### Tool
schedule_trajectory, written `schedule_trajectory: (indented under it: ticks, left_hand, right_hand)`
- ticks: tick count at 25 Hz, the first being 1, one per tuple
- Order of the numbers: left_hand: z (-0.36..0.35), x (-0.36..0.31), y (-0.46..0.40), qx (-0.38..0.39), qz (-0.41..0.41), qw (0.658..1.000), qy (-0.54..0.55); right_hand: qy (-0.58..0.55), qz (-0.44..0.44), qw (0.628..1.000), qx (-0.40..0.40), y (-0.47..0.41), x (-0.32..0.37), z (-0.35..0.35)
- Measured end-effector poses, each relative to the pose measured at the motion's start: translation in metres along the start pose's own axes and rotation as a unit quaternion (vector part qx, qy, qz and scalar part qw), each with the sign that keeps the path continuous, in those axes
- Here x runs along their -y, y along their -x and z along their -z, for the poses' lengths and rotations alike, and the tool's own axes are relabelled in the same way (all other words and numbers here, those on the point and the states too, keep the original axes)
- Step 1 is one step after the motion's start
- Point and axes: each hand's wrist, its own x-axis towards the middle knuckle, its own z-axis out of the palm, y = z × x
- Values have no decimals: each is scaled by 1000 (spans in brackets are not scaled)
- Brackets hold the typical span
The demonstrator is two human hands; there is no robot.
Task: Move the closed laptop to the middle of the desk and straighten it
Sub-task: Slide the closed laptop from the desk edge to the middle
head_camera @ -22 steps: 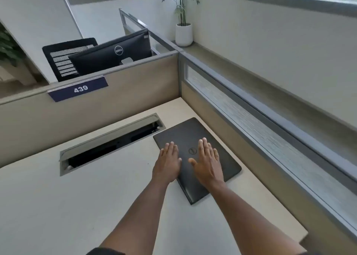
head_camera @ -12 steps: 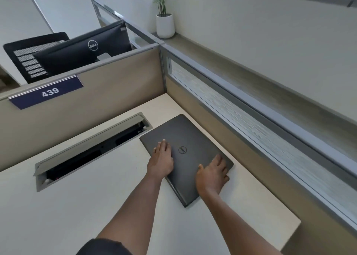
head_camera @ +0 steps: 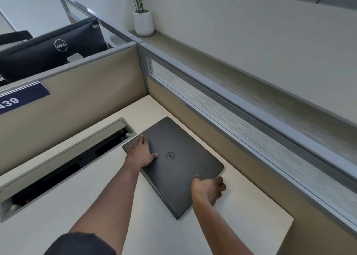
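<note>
A closed dark grey laptop with a round logo lies askew on the pale desk, toward its right side near the partition. My left hand rests on the lid's left edge, fingers spread over the far left corner and thumb lying on the lid. My right hand clasps the near right edge of the laptop, thumb on top and fingers curled around the edge.
A long cable tray opening with a raised flap is cut into the desk left of the laptop. Beige partitions close the back and right sides. Beyond stand a black monitor and a potted plant.
Both hands slid apart from the middle of the lid to its edges: the left to the far left corner, the right to the near right edge. The laptop has barely shifted.
</note>
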Motion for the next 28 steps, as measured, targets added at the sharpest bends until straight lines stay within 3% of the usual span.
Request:
schedule_trajectory:
  ticks: [10,15,23,28]
  left_hand:
    - [15,20,-25,31,44,998,-13]
    - [16,20,-37,19,73,996,-44]
    - [12,29,-33,21,115,993,-8]
    - [-3,47,-2,5,152,988,24]
  right_hand:
    - [-3,-57,998,-20,-13,13,-6]
    - [-65,-100,992,-34,-28,16,-1]
    - [-167,-153,973,32,-57,11,7]
    - [-145,-137,979,48,-57,7,9]
